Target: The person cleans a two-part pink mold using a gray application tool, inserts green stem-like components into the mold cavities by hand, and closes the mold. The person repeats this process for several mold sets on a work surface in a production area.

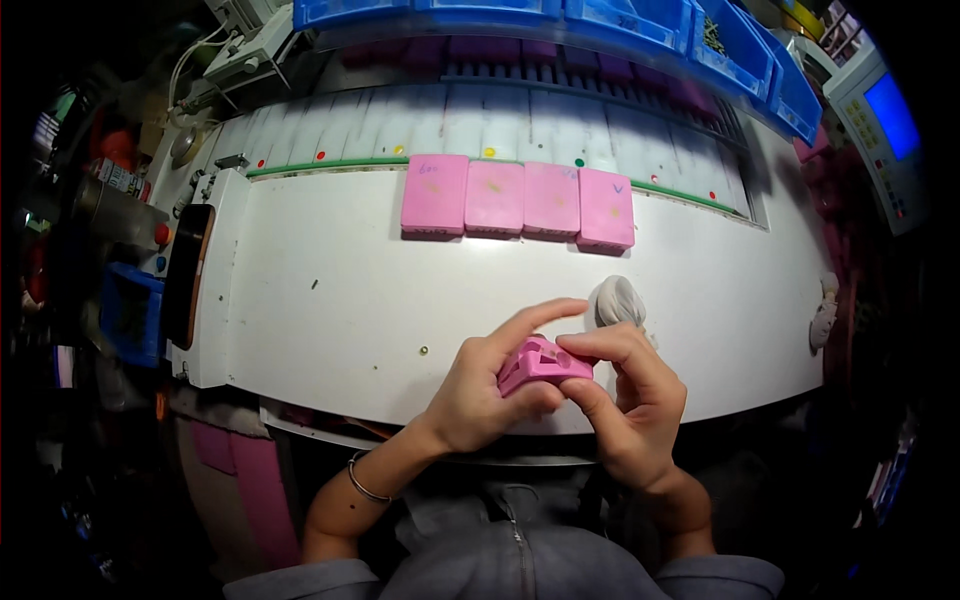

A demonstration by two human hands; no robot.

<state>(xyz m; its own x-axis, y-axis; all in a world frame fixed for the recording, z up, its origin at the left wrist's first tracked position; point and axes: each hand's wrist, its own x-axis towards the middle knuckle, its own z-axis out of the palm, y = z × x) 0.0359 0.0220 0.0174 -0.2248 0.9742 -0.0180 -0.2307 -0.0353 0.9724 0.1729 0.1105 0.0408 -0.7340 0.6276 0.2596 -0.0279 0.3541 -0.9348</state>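
Close to the table's near edge, both hands hold a small pink block (540, 364) with cut-out hollows, perhaps rubber. My left hand (480, 390) grips its left side, thumb along the near face and index finger stretched out above. At the right end, my right hand (630, 400) pinches the block between thumb and fingertips. Just beyond my right hand lies a whitish coiled roll (618, 302), partly covered by that hand. Farther off, several flat pink blocks (435, 195) with handwritten marks lie side by side in a row.
Blue bins (640, 30) hang above the far side, over a white slatted surface (350, 130) with coloured dots. Small metal bits, one a round piece (424, 351), lie on the white table (300, 240). A device with a blue screen (892, 115) stands far right.
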